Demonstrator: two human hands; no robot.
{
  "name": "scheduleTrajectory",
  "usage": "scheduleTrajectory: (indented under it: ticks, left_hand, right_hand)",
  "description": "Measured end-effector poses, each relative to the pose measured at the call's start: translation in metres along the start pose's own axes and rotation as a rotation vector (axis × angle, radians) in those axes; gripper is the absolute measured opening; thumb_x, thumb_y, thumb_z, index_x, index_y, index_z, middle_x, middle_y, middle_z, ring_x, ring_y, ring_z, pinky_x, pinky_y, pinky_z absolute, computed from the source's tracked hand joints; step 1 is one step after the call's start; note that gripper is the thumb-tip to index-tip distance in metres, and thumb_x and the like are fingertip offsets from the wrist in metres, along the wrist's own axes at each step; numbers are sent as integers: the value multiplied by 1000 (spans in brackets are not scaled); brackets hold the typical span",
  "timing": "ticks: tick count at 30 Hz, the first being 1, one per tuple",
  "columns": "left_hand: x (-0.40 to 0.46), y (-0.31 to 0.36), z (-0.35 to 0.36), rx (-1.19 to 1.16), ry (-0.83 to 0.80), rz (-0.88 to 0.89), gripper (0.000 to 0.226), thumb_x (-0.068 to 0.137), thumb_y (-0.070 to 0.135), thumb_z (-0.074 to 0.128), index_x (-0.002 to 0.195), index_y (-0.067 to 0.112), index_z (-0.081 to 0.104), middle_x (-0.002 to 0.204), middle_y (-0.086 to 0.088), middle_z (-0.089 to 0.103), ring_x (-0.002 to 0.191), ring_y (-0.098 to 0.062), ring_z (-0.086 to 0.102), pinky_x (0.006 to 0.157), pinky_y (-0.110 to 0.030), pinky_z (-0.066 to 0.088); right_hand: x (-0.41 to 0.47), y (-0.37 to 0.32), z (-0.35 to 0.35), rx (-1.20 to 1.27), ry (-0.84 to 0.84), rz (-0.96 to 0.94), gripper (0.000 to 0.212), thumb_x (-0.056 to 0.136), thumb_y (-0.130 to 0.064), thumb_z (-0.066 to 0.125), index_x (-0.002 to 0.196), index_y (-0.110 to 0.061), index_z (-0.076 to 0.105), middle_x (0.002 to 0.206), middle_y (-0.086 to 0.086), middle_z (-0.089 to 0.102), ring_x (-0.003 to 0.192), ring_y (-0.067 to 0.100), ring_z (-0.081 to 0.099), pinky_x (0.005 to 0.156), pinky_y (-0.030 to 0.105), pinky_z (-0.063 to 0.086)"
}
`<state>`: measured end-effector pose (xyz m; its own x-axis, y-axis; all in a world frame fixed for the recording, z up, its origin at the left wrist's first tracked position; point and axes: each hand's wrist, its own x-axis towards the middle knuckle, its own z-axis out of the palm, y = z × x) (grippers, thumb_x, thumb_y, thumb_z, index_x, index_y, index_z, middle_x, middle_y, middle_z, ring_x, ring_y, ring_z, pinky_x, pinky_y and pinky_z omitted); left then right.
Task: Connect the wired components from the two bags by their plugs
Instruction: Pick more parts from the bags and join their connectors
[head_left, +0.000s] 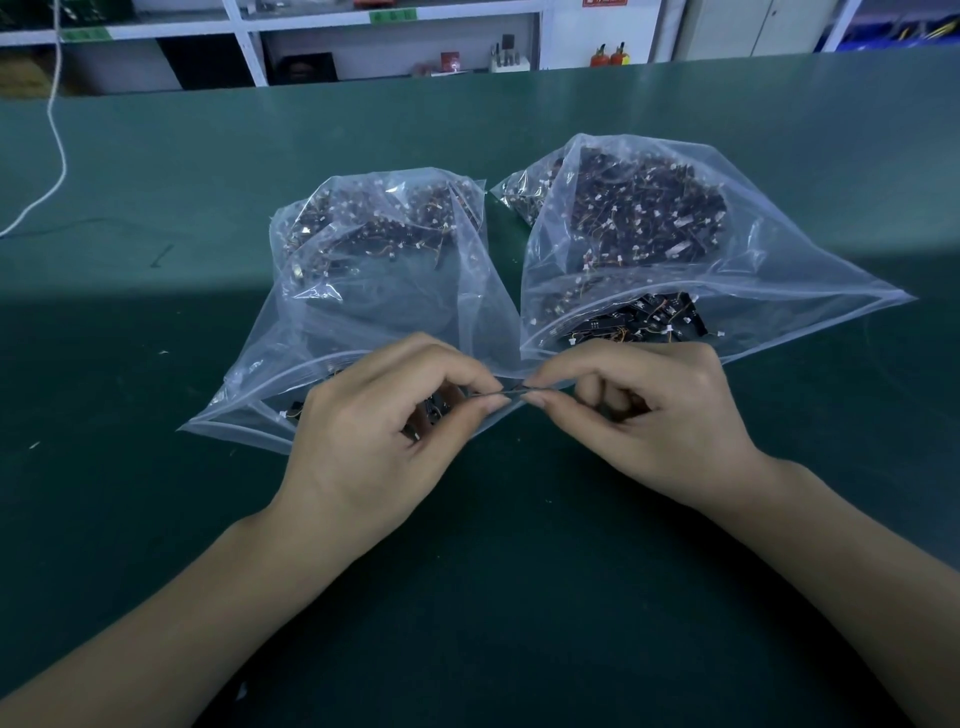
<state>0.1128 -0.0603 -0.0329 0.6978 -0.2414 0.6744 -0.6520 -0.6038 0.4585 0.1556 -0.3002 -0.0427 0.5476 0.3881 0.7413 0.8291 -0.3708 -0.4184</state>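
Your left hand (384, 415) and right hand (644, 410) each pinch a small dark wired component's plug (511, 396), fingertips meeting before the two clear plastic bags (597, 291); align squarely, then press straight.

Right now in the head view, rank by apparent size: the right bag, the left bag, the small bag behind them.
1. right bag
2. left bag, only slightly smaller; similar distance, so close.
3. small bag, mostly hidden, so unsure.
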Motion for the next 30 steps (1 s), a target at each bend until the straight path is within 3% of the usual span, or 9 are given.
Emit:
scheduleTrajectory:
  ticks: [30]
  left_hand:
    - [-1,-2,0,7,-18,22,9,99,21,77,94,14,78,92,10,69,79,-11,68,60,-34,55]
  right_hand:
    - [-2,-1,-1,12,-55,46,9,97,-18,77,96,-9,78,53,-5,42,47,8,35,56,9,29]
